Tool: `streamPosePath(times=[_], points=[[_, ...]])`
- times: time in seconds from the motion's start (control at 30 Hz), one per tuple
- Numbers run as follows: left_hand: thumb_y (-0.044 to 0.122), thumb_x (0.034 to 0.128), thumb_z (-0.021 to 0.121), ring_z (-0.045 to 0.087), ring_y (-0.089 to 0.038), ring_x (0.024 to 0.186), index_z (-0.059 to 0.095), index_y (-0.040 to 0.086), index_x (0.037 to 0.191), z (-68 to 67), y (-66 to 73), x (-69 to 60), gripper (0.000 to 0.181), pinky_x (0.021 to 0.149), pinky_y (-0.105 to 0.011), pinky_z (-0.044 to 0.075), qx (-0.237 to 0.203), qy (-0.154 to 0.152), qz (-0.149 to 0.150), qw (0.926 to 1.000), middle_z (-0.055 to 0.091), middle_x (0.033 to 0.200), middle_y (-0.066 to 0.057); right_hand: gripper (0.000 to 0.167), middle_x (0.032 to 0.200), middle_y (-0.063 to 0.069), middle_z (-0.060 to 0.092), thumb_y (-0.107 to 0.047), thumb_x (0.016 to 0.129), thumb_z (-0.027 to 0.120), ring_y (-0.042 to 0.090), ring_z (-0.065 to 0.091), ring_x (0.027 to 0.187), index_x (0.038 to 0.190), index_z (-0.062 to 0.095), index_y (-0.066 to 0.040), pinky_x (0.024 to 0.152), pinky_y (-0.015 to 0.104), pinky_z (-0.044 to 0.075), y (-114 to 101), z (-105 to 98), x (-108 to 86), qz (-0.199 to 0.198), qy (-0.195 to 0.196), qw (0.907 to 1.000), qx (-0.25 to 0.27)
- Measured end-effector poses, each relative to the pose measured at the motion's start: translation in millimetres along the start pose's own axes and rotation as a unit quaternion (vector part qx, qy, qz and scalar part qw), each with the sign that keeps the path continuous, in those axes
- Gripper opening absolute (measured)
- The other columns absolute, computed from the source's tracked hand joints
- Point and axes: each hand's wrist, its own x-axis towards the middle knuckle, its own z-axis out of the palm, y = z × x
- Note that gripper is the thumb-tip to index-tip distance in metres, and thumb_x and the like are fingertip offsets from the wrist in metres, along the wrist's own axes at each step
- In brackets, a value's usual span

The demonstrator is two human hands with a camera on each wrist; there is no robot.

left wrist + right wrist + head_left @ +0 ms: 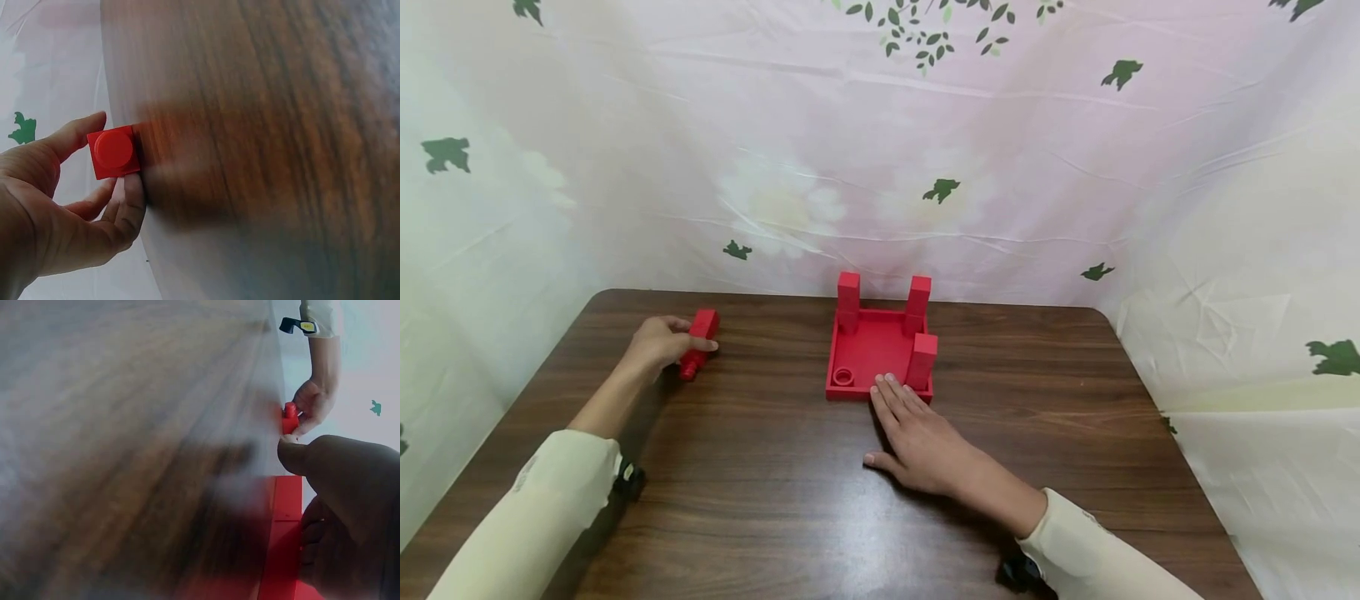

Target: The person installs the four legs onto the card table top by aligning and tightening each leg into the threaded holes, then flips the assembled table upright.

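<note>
My left hand (658, 342) grips a loose red leg (702, 340), a square post with a narrower round end, at the table's left side. In the left wrist view, that round end of the leg (114, 150) faces the camera, between thumb and fingers. A red square base (876, 350) with a raised rim lies near the middle back. Three square posts (848, 302) stand upright in its corners; the near left corner has a bare round socket (843, 377). My right hand (917, 437) lies with straight fingers on the base's front rim, beside the near right post.
Both hands work over a dark wood-grain table (760, 500). A patterned cloth (1030, 150) with leaves and birds hangs close behind the table's back edge and along its sides.
</note>
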Motion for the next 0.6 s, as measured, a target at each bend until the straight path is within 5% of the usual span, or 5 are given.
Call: streamPosePath(times=[0.4, 0.6], points=[[0.022, 0.1055, 0.073, 0.07, -0.032, 0.107, 0.054, -0.011, 0.155, 3.1, 7.0, 0.9, 0.063, 0.071, -0.024, 0.064, -0.011, 0.033, 0.02, 0.9992, 0.057, 0.151, -0.036, 0.101, 0.19, 0.016, 0.017, -0.063, 0.11, 0.064, 0.035, 0.012, 0.179, 0.18, 0.021, -0.004, 0.145, 0.052, 0.023, 5.0, -6.1, 0.1, 0.006, -0.029, 0.9989, 0.037], [0.027, 0.106, 0.075, 0.065, -0.04, 0.123, 0.057, -0.009, 0.155, 4.9, 10.9, -3.0, 0.063, 0.086, -0.031, 0.061, -0.025, 0.072, 0.048, 0.9959, 0.062, 0.15, -0.033, 0.101, 0.19, 0.016, 0.018, -0.061, 0.109, 0.066, 0.035, 0.012, 0.179, 0.179, 0.022, -0.004, 0.145, 0.052, 0.024, 5.2, -7.8, 0.0, 0.0, -0.03, 0.9988, 0.04]])
